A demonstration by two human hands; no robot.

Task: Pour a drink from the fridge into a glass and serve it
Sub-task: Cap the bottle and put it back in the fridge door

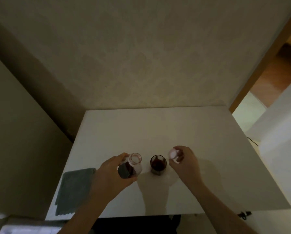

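A clear bottle (133, 164) with dark red drink stands upright on the white table (158, 129), its mouth uncovered. My left hand (111, 173) is wrapped around the bottle's body. Just right of it stands a small glass (158, 164) holding dark red drink. To the right of the glass, my right hand (185, 161) pinches a white bottle cap (173, 153) between thumb and fingers, a little above the table.
A grey cloth (74, 188) lies at the table's front left corner. A wall closes off the table's far edge. A tall white surface rises on the left. A doorway with wooden floor opens at the right.
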